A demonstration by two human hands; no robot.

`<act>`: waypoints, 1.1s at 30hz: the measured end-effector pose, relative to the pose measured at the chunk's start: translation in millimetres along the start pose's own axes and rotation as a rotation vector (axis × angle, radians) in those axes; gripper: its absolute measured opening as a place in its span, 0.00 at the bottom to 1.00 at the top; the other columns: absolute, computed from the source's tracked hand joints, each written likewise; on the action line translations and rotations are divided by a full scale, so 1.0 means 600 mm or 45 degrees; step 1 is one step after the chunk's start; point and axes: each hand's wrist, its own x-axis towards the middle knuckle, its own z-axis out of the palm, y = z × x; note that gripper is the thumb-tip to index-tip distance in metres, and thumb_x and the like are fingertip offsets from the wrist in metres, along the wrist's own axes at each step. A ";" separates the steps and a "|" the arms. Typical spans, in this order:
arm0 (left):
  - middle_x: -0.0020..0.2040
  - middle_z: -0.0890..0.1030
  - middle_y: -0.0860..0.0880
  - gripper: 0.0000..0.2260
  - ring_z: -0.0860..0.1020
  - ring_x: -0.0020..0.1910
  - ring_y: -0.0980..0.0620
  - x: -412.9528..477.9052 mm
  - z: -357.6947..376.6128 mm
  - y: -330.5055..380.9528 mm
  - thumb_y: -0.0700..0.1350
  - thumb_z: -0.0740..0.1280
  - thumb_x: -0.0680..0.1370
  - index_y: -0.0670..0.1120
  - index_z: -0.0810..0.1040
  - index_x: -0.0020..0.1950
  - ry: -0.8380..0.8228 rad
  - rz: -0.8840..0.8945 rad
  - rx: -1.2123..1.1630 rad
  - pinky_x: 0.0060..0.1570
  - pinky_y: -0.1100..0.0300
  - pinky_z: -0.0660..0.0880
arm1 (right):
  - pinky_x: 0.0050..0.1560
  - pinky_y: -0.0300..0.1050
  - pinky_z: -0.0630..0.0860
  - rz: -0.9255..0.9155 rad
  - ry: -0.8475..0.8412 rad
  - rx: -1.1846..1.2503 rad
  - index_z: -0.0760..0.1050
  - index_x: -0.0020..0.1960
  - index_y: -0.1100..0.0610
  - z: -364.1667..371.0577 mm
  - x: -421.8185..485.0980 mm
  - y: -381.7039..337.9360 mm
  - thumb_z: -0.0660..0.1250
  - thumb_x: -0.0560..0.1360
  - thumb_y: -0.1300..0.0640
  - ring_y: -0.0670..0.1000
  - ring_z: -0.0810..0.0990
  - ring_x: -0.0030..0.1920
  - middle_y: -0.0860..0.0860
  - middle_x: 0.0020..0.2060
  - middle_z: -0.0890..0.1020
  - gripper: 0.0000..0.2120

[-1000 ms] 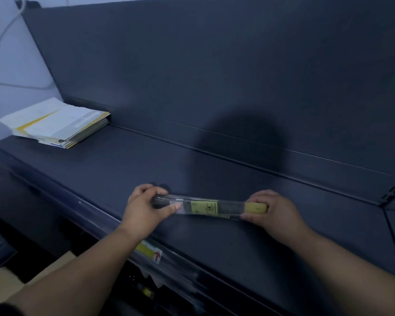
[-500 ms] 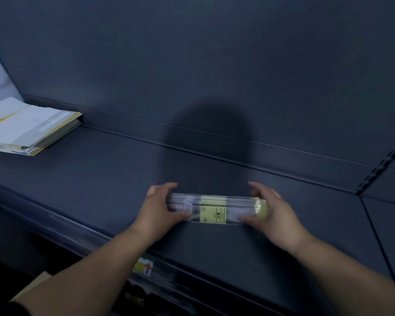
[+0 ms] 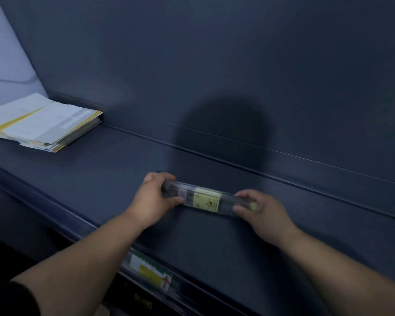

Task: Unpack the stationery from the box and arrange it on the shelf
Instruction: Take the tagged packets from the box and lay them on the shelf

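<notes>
Clasping the pack are left grip and right grip, papers far left.

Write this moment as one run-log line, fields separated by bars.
clear pack: over shelf, contact unclear | left hand: grips left end | right hand: grips right end

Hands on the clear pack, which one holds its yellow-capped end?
The right hand: the yellow cap of the pack peeks out in its grip. The left hand grips the dark end.
</notes>
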 end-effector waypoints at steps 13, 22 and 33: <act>0.79 0.44 0.48 0.34 0.42 0.77 0.45 0.123 -0.068 -0.124 0.59 0.66 0.76 0.56 0.53 0.77 -0.105 -0.155 0.261 0.76 0.52 0.47 | 0.52 0.39 0.72 0.128 -0.027 0.169 0.78 0.57 0.50 0.141 0.193 -0.127 0.71 0.74 0.52 0.49 0.79 0.52 0.48 0.52 0.81 0.12; 0.79 0.45 0.51 0.34 0.41 0.77 0.42 0.160 -0.026 -0.107 0.63 0.61 0.76 0.58 0.50 0.77 -0.228 -0.052 0.463 0.75 0.52 0.44 | 0.75 0.52 0.51 -0.021 -0.103 -0.592 0.57 0.76 0.42 0.125 0.188 -0.102 0.61 0.75 0.36 0.51 0.54 0.75 0.45 0.76 0.58 0.32; 0.79 0.43 0.49 0.36 0.42 0.77 0.43 0.129 -0.019 -0.117 0.70 0.56 0.73 0.59 0.50 0.77 -0.105 -0.247 0.483 0.75 0.50 0.46 | 0.76 0.54 0.38 -0.171 -0.314 -0.669 0.44 0.77 0.40 0.159 0.169 -0.103 0.46 0.81 0.39 0.49 0.42 0.78 0.43 0.78 0.44 0.27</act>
